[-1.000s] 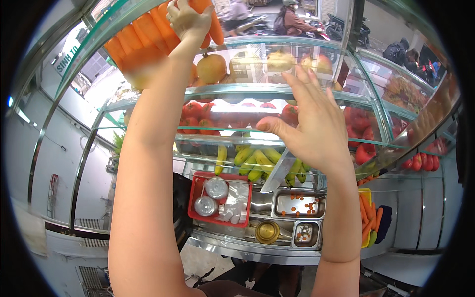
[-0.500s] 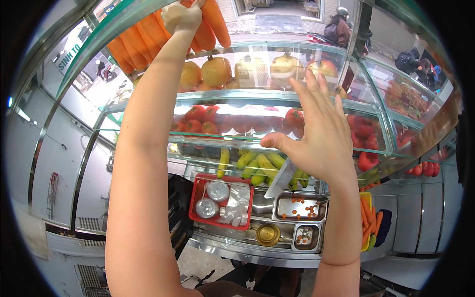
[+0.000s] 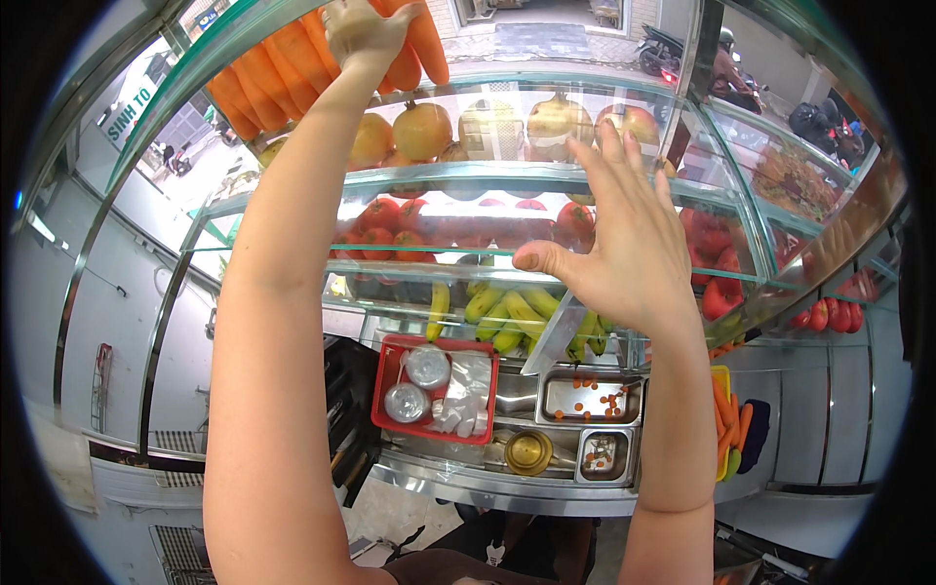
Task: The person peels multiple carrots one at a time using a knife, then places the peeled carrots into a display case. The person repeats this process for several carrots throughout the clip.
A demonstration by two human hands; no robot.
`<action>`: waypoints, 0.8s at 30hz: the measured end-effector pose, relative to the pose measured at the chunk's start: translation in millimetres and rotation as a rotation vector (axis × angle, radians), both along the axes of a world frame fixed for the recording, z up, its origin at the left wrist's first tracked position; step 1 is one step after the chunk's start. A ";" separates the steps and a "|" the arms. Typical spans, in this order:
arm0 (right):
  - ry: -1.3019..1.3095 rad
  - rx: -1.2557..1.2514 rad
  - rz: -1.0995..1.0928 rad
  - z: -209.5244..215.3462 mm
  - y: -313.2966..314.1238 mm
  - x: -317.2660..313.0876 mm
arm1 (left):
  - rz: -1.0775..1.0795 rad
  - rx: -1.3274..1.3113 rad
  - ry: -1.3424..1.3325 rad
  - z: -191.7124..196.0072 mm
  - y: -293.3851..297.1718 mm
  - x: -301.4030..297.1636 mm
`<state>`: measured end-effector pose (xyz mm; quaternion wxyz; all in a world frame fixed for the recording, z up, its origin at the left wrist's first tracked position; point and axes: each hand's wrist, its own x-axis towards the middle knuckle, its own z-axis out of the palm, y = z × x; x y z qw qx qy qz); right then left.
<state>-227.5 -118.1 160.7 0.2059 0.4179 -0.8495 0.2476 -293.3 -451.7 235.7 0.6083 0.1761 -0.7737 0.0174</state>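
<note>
Left fingertips and one blade end: can't see 'em
The bare left hand (image 3: 366, 37) has its fingertips out of view at the top edge, so no clue how it's gripping the long bright-orange carrots (image 3: 288, 63), whose tops are cut off too. The bare right hand (image 3: 629, 239) hides the upper end of a flat pale-grey blade (image 3: 554, 336), the bare left forearm (image 3: 273, 341) blocks some round red tomatoes (image 3: 380, 213), and the dark-clad rider (image 3: 729, 78) is kinda too small to make out.

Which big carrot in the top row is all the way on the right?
The carrot by the thumb tip of the left hand; the other carrots in that row are farther left.
</note>
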 end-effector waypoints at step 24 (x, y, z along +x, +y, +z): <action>-0.052 -0.017 -0.021 -1.0 -0.2 -0.2 | -0.029 0.011 -0.021 -3.5 36.8 3.7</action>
